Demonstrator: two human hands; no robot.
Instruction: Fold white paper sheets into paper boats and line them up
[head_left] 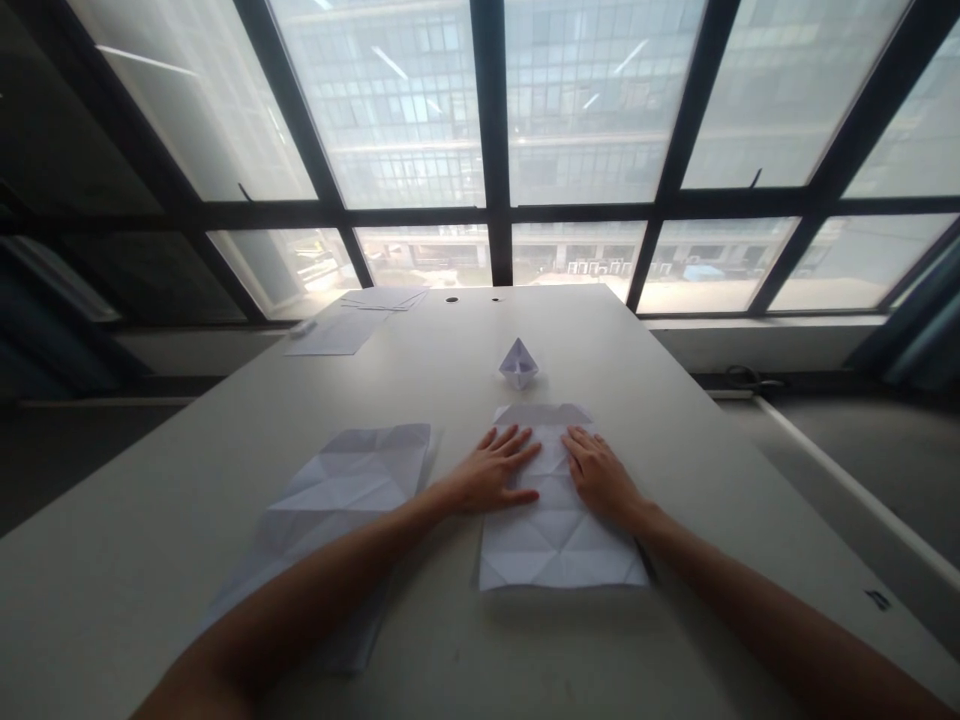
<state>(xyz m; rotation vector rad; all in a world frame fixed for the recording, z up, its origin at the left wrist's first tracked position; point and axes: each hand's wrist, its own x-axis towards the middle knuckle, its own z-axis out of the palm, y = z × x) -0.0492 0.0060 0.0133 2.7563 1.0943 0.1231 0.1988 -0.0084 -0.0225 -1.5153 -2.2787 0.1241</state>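
A creased white sheet of paper (559,545) lies in front of me, its fold lines crossing in several places. Its far edge looks turned up or folded. My left hand (495,472) rests flat on its left side with fingers spread. On the right side, my right hand (600,475) lies on the paper with fingers stretched out and close together. Just beyond the sheet stands a small folded paper boat (518,364). To the left lies another creased sheet (337,490), partly hidden under my left forearm.
The white table (420,390) runs toward large windows with dark frames. Flat white papers (334,332) lie at its far left, with thin lines or sticks across them. A small dark mark (877,600) shows near the right edge.
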